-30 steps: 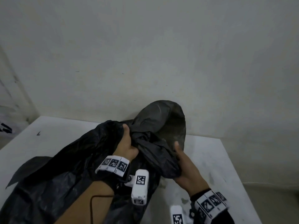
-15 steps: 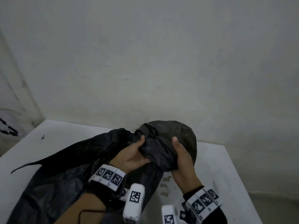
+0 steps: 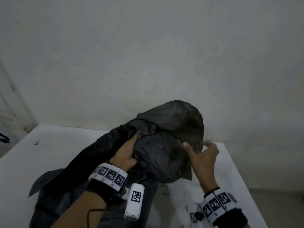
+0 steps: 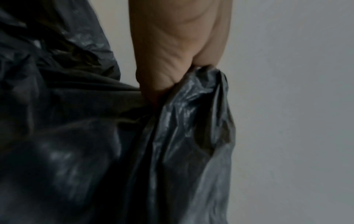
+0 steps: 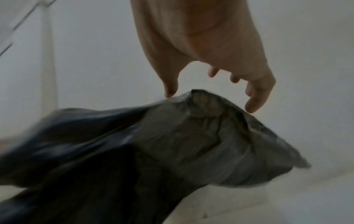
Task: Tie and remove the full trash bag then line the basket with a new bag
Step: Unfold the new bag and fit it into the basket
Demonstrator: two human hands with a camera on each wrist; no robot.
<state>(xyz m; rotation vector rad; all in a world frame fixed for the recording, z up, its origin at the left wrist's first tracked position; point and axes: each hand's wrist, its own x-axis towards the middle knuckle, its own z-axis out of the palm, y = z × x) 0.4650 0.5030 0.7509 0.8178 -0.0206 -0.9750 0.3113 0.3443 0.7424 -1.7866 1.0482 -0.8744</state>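
Observation:
A black trash bag lies crumpled across the white table, its far end puffed up against the wall. My left hand grips a bunch of the plastic near the bag's middle; in the left wrist view the fingers close round a gathered fold of the bag. My right hand hovers open at the bag's right side, thumb up and fingers spread. In the right wrist view the right hand hangs just above a peak of the bag, holding nothing. No basket is in view.
A pale wall rises straight behind the table. The table's right edge drops to the floor. Small scraps and smudges dot the tabletop by my right wrist. A dark object sits at the far left.
My right hand has let go of the bag and drawn back to the right, fingers spread. The left hand keeps its grip, and the bag's far end has risen and puffed up.

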